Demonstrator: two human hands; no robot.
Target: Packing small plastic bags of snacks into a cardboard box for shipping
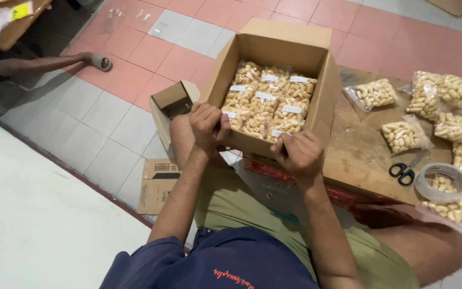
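Left hand and right hand both clamp the near wall of the open cardboard box. Risk: the box tips off the knee, spilling its snack packets.

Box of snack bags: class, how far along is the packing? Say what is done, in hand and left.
Done: the box holds a layer of labelled bags. In hand: left hand and right hand grip its near wall. Left: loose bags lie on the board beside scissors and tape; flaps stand open.
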